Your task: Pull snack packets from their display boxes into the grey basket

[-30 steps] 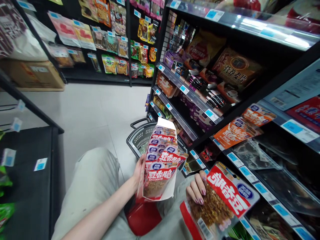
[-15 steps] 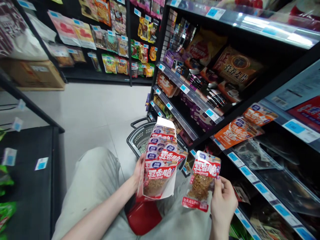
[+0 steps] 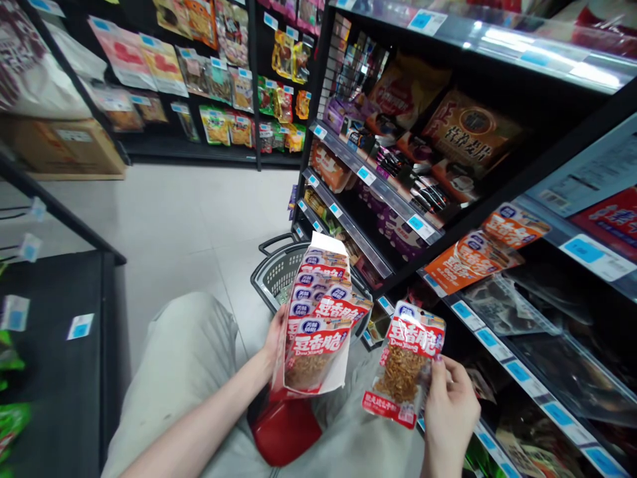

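My left hand [image 3: 273,340] grips the left side of an open white carton [image 3: 340,380] above my lap. Red-and-white snack packets [image 3: 316,345] stand in rows inside it, and one leans out to the right. Most of the left fingers are hidden behind the carton. To the right of the carton, my right hand [image 3: 452,398] pinches a single snack packet [image 3: 404,362] by its right edge. This packet has a red top, a clear window with brown shreds and a red bottom strip; it hangs slightly tilted, apart from the carton.
A grey shopping basket [image 3: 283,269] stands on the floor behind the carton. Shelves with price tags [image 3: 497,332] run along my right, holding orange packets [image 3: 470,259]. A black shelf [image 3: 54,372] is at the left. A red object [image 3: 286,431] lies between my legs.
My right hand and its packet have shifted slightly right, and the packet tilts a little more. The carton in my left hand stays nearly in place.
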The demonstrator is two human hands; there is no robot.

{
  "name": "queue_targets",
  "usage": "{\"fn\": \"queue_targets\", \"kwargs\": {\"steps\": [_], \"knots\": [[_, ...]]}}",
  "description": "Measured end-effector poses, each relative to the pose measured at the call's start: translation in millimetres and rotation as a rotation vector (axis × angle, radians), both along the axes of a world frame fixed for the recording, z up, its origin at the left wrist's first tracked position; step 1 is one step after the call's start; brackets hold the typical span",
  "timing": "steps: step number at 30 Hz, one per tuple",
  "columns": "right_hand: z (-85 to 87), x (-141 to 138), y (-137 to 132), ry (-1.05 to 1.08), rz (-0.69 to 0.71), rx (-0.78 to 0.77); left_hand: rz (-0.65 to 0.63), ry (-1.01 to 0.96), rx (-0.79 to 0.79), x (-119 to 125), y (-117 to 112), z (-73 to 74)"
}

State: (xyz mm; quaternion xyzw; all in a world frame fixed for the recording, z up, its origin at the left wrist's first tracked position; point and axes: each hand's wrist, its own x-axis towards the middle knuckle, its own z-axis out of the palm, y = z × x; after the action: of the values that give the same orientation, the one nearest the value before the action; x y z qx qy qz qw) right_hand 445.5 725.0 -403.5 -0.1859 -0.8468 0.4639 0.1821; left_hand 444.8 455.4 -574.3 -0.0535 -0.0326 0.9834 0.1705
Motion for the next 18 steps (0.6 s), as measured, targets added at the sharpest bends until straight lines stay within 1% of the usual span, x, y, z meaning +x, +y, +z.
{"fn": "queue_targets", "kwargs": {"steps": [1, 2, 4, 5, 7, 10, 12, 14, 15, 16, 18], "knots": [[-0.4, 0, -1, 0.005, 0.008, -0.044, -0.009, 0.003, -0.019, 0, 0, 0.4], [-0.9, 0, -3, 0.016, 0.031, -0.123, -0.016, 0.004, -0.036, 1, 0, 1.0], [-2.2, -1, -6, 0.049, 0.119, -0.369, -0.015, 0.002, -0.043, 1, 1, 3.0], [-3.3, -2, -8, 0.066, 0.188, -0.515, -0.011, 0.004, -0.042, 2, 1, 4.2], [-6.7, -4, -11, 0.081, 0.383, -0.832, -0.015, 0.023, -0.042, 2, 2, 6.2], [-13.5, -6, -15, 0.006, 0.681, -1.298, -0.018, 0.060, -0.063, 3, 2, 7.0], [-17.6, -6, -20, -0.037, 0.808, -1.538, -0.006, 0.069, -0.077, 3, 2, 6.0], [-20.9, -4, -25, -0.035, 0.889, -1.692, 0.004, 0.061, -0.080, 2, 2, 4.5], [-22.3, -3, -28, -0.031, 0.917, -1.737, 0.003, 0.053, -0.081, 2, 2, 3.9], [-23.4, -2, -30, -0.031, 0.938, -1.758, -0.001, 0.042, -0.084, 2, 2, 3.4], [-25.5, 0, -34, -0.042, 0.957, -1.736, -0.008, 0.018, -0.095, 1, 2, 2.9]]}}
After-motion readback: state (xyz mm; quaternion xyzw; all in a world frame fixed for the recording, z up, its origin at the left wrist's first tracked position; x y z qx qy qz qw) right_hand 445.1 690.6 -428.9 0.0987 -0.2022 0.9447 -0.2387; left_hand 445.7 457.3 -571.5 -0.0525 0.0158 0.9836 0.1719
